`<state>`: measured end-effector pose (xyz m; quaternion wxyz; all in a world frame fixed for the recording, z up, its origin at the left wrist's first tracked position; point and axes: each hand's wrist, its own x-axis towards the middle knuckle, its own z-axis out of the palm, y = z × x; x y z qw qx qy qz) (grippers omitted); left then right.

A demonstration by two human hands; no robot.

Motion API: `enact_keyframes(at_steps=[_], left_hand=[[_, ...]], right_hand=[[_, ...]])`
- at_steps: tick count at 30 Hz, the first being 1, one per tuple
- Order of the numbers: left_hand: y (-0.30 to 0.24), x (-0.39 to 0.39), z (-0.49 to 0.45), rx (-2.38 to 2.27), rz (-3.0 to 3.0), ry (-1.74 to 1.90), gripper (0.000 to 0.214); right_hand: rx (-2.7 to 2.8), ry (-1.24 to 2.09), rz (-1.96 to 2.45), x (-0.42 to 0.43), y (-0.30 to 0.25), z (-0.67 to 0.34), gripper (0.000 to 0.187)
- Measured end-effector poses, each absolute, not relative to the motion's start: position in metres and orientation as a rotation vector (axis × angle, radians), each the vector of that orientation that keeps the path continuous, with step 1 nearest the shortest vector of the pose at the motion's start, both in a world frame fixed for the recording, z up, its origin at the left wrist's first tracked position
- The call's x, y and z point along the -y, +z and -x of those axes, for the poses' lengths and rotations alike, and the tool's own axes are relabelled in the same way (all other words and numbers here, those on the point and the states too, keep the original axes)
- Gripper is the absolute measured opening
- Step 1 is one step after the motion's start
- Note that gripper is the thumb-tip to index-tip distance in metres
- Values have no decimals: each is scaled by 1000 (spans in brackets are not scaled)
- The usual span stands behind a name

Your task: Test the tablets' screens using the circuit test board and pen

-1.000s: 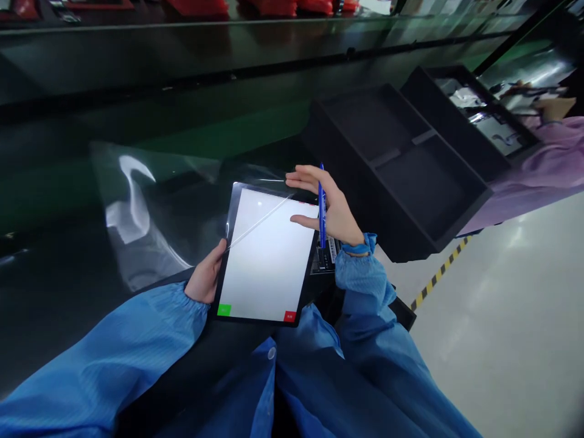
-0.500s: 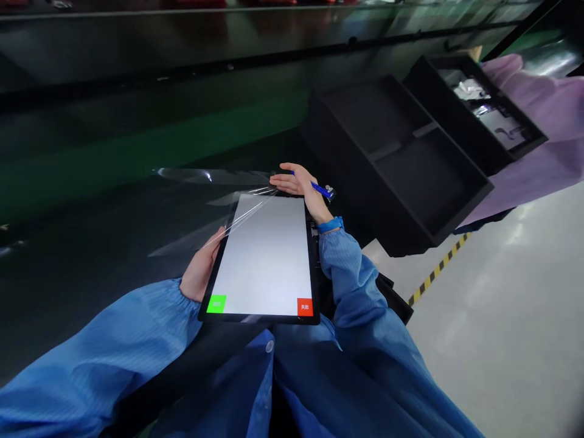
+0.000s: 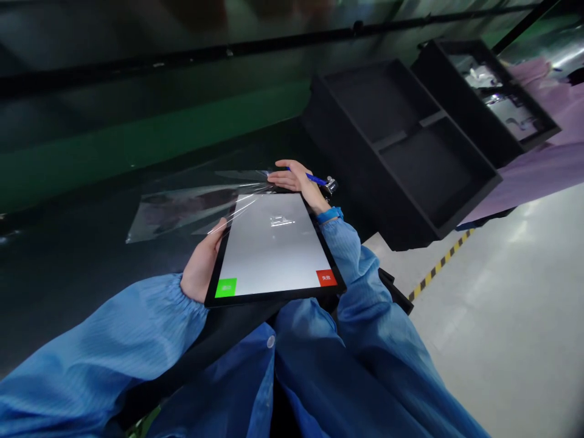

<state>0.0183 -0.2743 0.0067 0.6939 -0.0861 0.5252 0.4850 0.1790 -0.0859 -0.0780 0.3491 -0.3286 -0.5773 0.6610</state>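
Dark glossy workbench across most of the view, pale floor to the right with yellow-and-black hazard tape along it, lilac fabric beyond the bench's far corner. Two black trays on the right of the bench: the nearer tray split by a divider into two compartments, the farther tray just beside it, holding shiny metal parts too small to tell apart. Clear plastic film flat on the bench, just left of the top of a tablet — pale screen, green button and red button along its near edge. Left hand gripping the tablet's left edge, fingers clamped around it, blue sleeve behind. Right hand at the top edge — fingers together, a blue pen tucked against the palm.
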Motion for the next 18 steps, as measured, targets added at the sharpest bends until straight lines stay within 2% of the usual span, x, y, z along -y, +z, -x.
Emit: enact_keyframes(at_steps=[5, 14, 18], left_hand=[[7, 275, -20, -996, 186, 1057, 48], [2, 281, -22, -1193, 111, 1144, 36], [-16, 282, -10, -1145, 25, 1118, 47]], right_hand=[[1497, 1719, 861, 86, -79, -180, 45], [1380, 1772, 893, 87, -79, -180, 39], [1388, 1762, 864, 90, -76, -183, 45]])
